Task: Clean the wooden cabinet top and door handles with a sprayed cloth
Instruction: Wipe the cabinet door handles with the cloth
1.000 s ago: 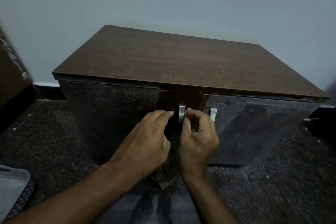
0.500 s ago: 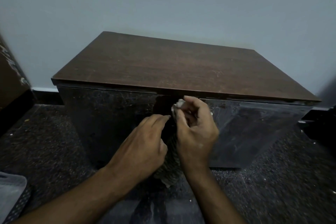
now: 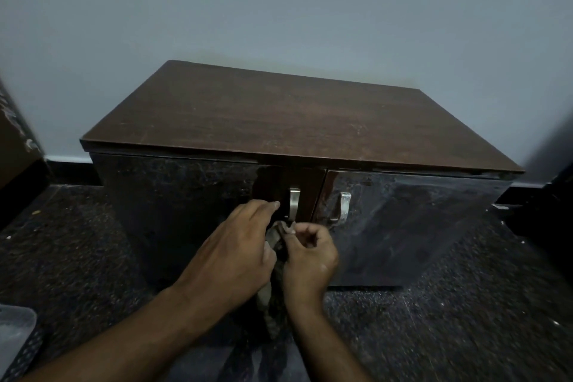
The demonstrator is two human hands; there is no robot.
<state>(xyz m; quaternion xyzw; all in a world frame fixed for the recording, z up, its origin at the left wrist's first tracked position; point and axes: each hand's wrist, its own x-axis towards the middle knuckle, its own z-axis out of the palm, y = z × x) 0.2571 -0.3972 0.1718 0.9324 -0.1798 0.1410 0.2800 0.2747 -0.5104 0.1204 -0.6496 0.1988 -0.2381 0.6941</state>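
Head view: a person crouches before a low wooden cabinet (image 3: pixel 279 121) against a pale wall.
Left hand (image 3: pixel 235 254): fingers extended and relaxed, tips touching the dark door just left of the left door handle (image 3: pixel 294 202); it grips nothing that can be seen.
Right hand (image 3: pixel 308 257): fingers curled, pinching the cloth (image 3: pixel 273 237); just below the left door handle.
Cloth: bunched between the two hands, its tail hanging beneath the wrists.
Right door handle (image 3: pixel 343 206): up and to the right of the right hand, apart from it, looking smeared.
Step in hand: apparently wiping the handles; the top looks streaked.
Next move: probably carrying the cloth to the right door handle and wrapping it round the bar.
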